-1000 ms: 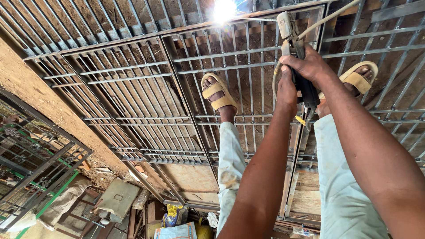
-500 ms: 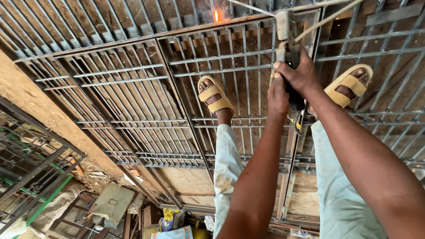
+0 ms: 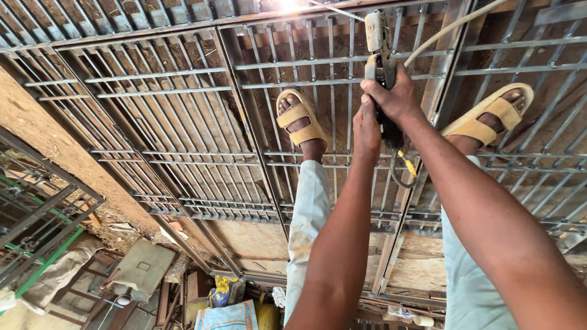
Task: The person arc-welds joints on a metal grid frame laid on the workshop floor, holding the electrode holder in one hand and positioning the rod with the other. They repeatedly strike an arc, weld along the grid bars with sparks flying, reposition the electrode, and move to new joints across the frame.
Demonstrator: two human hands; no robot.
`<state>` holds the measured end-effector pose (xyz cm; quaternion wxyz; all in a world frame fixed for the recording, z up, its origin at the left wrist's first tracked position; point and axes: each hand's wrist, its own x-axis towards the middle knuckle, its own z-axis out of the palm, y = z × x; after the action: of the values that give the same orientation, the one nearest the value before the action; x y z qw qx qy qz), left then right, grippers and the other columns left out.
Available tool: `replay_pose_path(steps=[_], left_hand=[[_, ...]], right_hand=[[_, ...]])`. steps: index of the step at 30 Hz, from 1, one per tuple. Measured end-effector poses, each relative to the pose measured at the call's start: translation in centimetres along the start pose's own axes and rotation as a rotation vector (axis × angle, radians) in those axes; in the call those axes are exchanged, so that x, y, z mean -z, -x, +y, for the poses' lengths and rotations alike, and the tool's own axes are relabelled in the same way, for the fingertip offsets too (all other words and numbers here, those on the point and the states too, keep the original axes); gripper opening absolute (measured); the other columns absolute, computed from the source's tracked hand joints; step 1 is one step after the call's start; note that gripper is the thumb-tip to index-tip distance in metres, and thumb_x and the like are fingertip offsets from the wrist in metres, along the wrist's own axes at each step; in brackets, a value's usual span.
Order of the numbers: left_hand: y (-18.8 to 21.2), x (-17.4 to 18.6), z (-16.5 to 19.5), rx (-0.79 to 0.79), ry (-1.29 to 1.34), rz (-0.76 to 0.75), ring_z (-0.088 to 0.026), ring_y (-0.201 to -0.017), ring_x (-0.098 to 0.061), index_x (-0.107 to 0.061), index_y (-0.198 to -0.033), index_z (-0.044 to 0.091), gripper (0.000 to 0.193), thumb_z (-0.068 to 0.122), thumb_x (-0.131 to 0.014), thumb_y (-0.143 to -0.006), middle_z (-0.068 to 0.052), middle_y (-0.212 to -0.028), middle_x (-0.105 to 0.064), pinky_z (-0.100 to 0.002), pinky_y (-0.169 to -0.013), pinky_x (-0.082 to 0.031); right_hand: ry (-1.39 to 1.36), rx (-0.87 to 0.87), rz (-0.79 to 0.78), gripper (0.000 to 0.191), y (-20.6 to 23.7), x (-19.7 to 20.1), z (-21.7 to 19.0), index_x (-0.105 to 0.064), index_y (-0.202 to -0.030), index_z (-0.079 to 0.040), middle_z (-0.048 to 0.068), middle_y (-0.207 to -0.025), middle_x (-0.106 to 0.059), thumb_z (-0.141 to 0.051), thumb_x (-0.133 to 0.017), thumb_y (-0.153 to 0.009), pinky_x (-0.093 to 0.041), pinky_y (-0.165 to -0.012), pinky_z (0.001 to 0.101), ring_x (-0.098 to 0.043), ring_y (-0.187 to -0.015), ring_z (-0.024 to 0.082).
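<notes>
Left of the grey steel window grille (image 3: 183, 116) that the person stands on, a second grille with a green-painted bar (image 3: 36, 220) lies beyond a strip of bare earth, leaving a narrow open gap along the big grille's edge. On the grille rest two feet in tan strapped sandals, one (image 3: 299, 122) left of the hands, one (image 3: 489, 113) right. The left hand (image 3: 367, 125) reaches forward on a straight arm, fingers curled shut round the lower part of the black-handled welding electrode holder (image 3: 382, 67). The right hand (image 3: 394, 98) sits just above it, fingers wrapped tight on the same handle. One pale cable (image 3: 452, 24) runs up and right from the holder; a bright arc glare (image 3: 287, 5) shows at the grille's far edge.
</notes>
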<state>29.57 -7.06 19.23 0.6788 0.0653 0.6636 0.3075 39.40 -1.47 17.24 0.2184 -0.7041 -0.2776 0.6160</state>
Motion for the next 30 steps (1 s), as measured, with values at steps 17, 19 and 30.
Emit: replay_pose_path(steps=[17,19,30], left_hand=[[0.8,0.4,0.3,0.016,-0.056,0.001,-0.017,-0.114,-0.057,-0.057,-0.138,-0.008,0.069,0.052,-0.034,-0.112,-0.013,-0.124,-0.064,-0.034,-0.101,-0.045],[0.6,0.4,0.3,0.028,-0.054,0.001,-0.017,-0.115,-0.057,-0.055,-0.140,-0.007,0.068,0.051,-0.034,-0.112,-0.012,-0.125,-0.064,-0.034,-0.101,-0.045],[0.4,0.4,-0.4,0.040,-0.038,0.026,-0.015,-0.100,-0.057,-0.063,-0.124,-0.008,0.064,0.050,-0.038,-0.113,-0.009,-0.109,-0.065,-0.034,-0.089,-0.048]], right_hand=[[0.006,-0.026,-0.052,0.066,0.6,-0.3,0.3,-0.057,-0.124,-0.008,0.004,-0.109,-0.065,-0.052,-0.081,-0.080,-0.054,-0.092,0.0358,-0.064,-0.101,0.017],[-0.014,-0.002,-0.043,0.067,0.5,-0.3,0.1,-0.057,-0.123,-0.007,0.006,-0.109,-0.065,-0.051,-0.081,-0.080,-0.053,-0.092,0.0362,-0.063,-0.100,0.018],[0.072,-0.145,-0.108,0.078,-0.1,0.1,-0.4,-0.056,-0.123,-0.010,0.009,-0.104,-0.059,-0.066,-0.075,-0.072,-0.058,-0.090,0.0452,-0.067,-0.102,0.029]])
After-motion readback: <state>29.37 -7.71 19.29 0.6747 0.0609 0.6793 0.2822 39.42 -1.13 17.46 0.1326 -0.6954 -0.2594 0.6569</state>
